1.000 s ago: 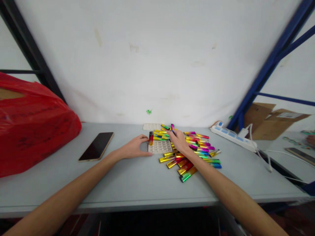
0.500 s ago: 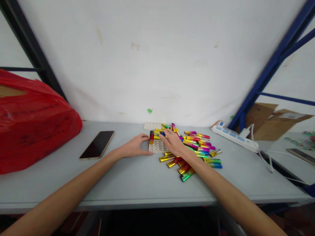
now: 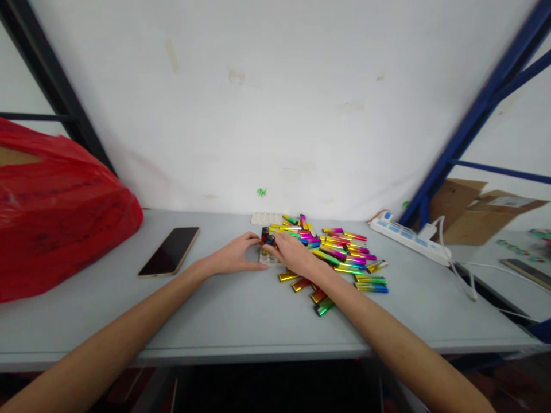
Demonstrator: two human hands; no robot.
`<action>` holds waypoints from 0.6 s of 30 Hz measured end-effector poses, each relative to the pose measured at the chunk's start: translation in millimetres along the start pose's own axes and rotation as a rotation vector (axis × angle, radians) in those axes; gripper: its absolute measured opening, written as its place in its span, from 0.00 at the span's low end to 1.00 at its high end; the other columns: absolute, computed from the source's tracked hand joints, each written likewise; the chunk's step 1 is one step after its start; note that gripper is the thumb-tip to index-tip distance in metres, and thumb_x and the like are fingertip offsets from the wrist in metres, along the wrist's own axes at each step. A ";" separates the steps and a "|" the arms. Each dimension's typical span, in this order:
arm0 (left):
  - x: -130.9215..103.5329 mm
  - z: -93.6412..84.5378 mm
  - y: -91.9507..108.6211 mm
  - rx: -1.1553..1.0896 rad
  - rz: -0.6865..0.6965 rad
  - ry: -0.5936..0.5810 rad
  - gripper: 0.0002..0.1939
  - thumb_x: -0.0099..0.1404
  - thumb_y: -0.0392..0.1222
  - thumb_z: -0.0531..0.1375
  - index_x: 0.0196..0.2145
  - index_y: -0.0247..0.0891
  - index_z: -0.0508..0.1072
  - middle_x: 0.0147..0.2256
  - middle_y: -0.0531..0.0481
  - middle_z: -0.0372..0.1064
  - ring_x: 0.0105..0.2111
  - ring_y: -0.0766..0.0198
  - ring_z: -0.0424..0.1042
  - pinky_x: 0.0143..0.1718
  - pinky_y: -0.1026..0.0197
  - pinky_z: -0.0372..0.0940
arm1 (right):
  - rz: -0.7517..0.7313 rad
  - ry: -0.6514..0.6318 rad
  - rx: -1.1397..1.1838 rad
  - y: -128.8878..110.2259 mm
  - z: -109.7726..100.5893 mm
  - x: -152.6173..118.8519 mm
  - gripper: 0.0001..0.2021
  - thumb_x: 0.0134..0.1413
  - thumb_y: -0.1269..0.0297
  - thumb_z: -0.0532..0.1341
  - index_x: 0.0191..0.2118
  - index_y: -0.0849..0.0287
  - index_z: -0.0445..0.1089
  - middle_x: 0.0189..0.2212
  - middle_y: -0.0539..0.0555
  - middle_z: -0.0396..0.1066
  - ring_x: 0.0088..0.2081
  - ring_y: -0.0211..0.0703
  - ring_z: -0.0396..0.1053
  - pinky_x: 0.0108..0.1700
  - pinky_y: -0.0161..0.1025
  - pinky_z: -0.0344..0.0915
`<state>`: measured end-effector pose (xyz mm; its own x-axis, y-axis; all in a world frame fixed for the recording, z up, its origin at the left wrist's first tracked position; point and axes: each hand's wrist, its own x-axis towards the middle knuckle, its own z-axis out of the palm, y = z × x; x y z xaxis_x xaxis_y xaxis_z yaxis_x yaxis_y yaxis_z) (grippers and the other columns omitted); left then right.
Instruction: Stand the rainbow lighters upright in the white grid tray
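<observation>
Head view: the right hand (image 3: 290,252) pinches a blue-topped lighter (image 3: 270,240) at the pale tray (image 3: 267,259); whether it is seated cannot be told. Just at ten o'clock from it, a red lighter (image 3: 264,234) stands upright. The left hand (image 3: 230,254), thumb and fingers spread, frames the tray's nine o'clock edge. Metallic lighters (image 3: 338,252) lie heaped towards three o'clock, a second tray (image 3: 266,218) at twelve, a phone (image 3: 170,252) at nine.

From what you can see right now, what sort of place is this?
Probably a workshop or stockroom workstation: a gray worktable holds many loose, shiny lighters with a pale pocketed tray beside them.
</observation>
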<state>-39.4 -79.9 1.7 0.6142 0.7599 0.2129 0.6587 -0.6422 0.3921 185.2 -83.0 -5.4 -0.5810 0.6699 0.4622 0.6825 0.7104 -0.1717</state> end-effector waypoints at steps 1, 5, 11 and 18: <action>0.2 0.0 0.1 0.001 0.001 0.001 0.38 0.58 0.69 0.66 0.56 0.39 0.75 0.57 0.41 0.69 0.57 0.46 0.70 0.62 0.52 0.63 | 0.002 -0.006 -0.020 -0.7 0.5 0.8 0.15 0.73 0.53 0.55 0.46 0.62 0.68 0.42 0.61 0.74 0.43 0.50 0.72 0.46 0.44 0.67; 0.8 0.1 -0.6 -0.006 0.009 0.000 0.37 0.58 0.69 0.66 0.55 0.39 0.76 0.57 0.40 0.69 0.58 0.45 0.70 0.61 0.51 0.64 | -0.046 -0.036 0.017 -1.1 -1.3 2.9 0.15 0.73 0.53 0.55 0.47 0.61 0.68 0.41 0.59 0.75 0.42 0.48 0.72 0.45 0.42 0.67; 0.8 0.3 -1.3 -0.025 0.009 -0.004 0.37 0.58 0.68 0.66 0.56 0.40 0.75 0.59 0.40 0.68 0.58 0.45 0.69 0.61 0.50 0.64 | 0.009 -0.061 -0.082 -6.4 -5.6 4.0 0.16 0.72 0.52 0.56 0.45 0.62 0.71 0.41 0.61 0.77 0.41 0.48 0.73 0.44 0.41 0.66; 0.3 -0.4 -1.2 -0.031 0.007 -0.002 0.38 0.58 0.70 0.66 0.56 0.40 0.75 0.58 0.41 0.69 0.57 0.46 0.70 0.61 0.50 0.64 | 0.026 -0.091 -0.162 -8.8 -21.1 6.0 0.22 0.71 0.47 0.55 0.36 0.60 0.74 0.33 0.57 0.78 0.36 0.46 0.74 0.44 0.41 0.62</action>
<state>-40.2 -78.8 1.6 0.6200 0.7549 0.2138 0.6405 -0.6444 0.4177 185.1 -89.8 17.2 -0.5950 0.7095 0.3777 0.7561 0.6535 -0.0365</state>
